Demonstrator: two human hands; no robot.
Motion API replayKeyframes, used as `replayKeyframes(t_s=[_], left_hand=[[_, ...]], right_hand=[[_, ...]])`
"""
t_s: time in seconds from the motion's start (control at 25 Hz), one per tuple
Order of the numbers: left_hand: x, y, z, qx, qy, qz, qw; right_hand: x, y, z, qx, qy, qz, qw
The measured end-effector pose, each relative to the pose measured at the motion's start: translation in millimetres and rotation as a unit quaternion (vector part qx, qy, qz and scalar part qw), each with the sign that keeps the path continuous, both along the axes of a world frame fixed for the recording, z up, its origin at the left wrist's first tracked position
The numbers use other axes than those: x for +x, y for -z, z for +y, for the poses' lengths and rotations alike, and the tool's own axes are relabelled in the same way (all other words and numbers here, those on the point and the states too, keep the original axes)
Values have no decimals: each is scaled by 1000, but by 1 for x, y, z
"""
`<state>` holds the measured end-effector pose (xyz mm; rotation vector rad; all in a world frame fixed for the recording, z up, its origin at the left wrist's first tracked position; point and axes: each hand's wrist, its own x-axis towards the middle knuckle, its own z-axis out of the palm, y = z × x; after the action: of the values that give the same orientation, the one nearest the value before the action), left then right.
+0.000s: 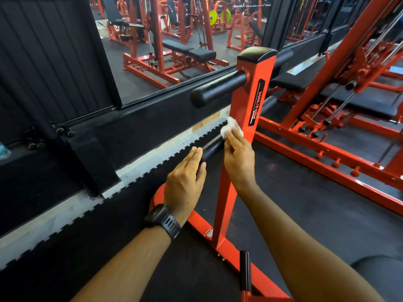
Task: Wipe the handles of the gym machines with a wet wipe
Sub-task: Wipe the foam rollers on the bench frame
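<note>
**Head view: wipe meets the lower handle of a red rack**

The right hand (238, 158) pinches a bunched wet wipe (231, 127) against the lower black handle (212, 149) where it joins the red post (241, 101). The left hand (185, 177), fingers straight and together, rests on the handle's free end. Bunched this small, the wipe could miss the underside or slip from the fingertips.

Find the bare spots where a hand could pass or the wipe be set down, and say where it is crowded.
Free: black mat between the red base rail and the pale wall strip; floor between the upright post and the bench frame. Crowded: the lower roller, where left hand rests and right hand pinches the wet wipe.
</note>
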<state>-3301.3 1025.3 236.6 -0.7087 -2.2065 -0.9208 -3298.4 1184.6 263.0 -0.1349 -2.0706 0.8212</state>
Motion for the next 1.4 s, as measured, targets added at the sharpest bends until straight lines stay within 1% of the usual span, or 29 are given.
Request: replayKeyframes(t_s=[0.12,0.24,0.32,0.48,0.52,0.6,0.68,0.72,0.76,0.84,0.88,0.92,0.96,1.04,1.08,1.12,1.2,1.24,1.28,1.32,1.4], left_hand=[[0,-2,0,0,0,-3,1000],[1,-2,-1,-7,11,-11,1000],[1,-3,-2,-8,16,-19,1000],[2,-4,-2,1,21,-26,999],[2,-4,-1,2,18,-24,1000],[1,-3,-2,1,15,-20,1000],[0,-2,-3,-1,13,-15,1000],[0,-2,-3,-2,12,-14,1000],[-1,-3,-2,-3,12,-15,1000],[0,-3,-1,-5,10,-14,1000],[0,-3,-1,-5,9,-12,1000],[0,-3,-1,-6,10,-11,1000],[0,-3,-3,-6,11,-10,1000],[-1,-3,-3,-6,18,-13,1000],[-1,-4,-3,-7,21,-14,1000],[-1,-4,-2,-8,22,-13,1000],[0,-4,-1,-5,16,-8,1000],[0,-4,-2,-5,15,-7,1000],[0,-4,-2,-5,16,-7,1000],[0,-4,-2,-4,18,-8,1000],[1,-5,-1,-2,19,-15,1000]], right_hand=[[0,-2,-12,-30,9,-15,999],[-8,-9,-11,-148,40,-73,985],[-12,-9,-14,-152,45,-103,982],[-11,-15,-18,-178,74,-131,972],[-8,-17,-22,-159,79,-113,978],[1,-13,-33,-56,31,-46,997],[8,7,-27,78,-31,-12,996],[6,12,-17,110,-34,-2,993],[2,13,-7,90,-27,-1,996],[-1,4,-3,-17,-3,-16,1000],[-1,1,-6,-22,8,-23,999],[1,0,-10,18,-7,-18,1000],[5,0,-12,77,-52,-14,996],[6,5,-2,215,-135,-16,967],[2,4,10,247,-137,-18,959],[-1,-1,18,230,-123,-20,965],[-7,-6,20,169,-62,-4,984],[-7,-8,12,160,-23,0,987],[-6,-5,5,145,5,-16,989],[-5,-5,0,106,23,-54,993],[-12,-7,3,-8,54,-133,990]])
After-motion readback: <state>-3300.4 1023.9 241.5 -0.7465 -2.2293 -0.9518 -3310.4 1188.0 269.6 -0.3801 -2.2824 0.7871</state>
